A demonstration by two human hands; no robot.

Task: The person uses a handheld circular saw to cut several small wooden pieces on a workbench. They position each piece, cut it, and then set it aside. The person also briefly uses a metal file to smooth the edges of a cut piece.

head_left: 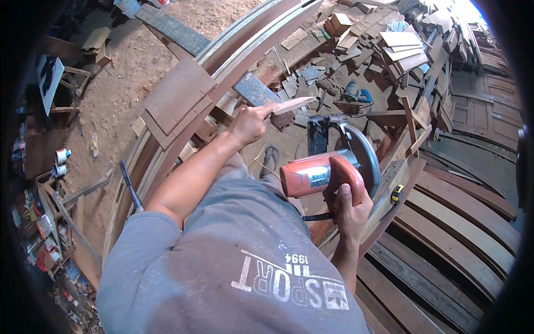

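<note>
My right hand (352, 210) is wrapped round the rear handle of a red circular saw (303, 177). The saw's dark base plate and curved guard face away from me, and a black cord leaves it near my wrist. My left hand (248, 126) is closed on a thin, pointed piece of wood (296, 104), which sticks out to the right over the end of a dark beam (257, 89). A gap separates the saw from the wood piece. Whether the blade is turning cannot be made out.
Long curved boards (227, 60) sweep past on the left, with flat brown panels (179, 99) on them. Offcuts (359, 53) lie heaped ahead, near a blue power tool (354, 93). At right, a yellow tape measure (397, 193) rests on timber beside stacked planks (453, 214).
</note>
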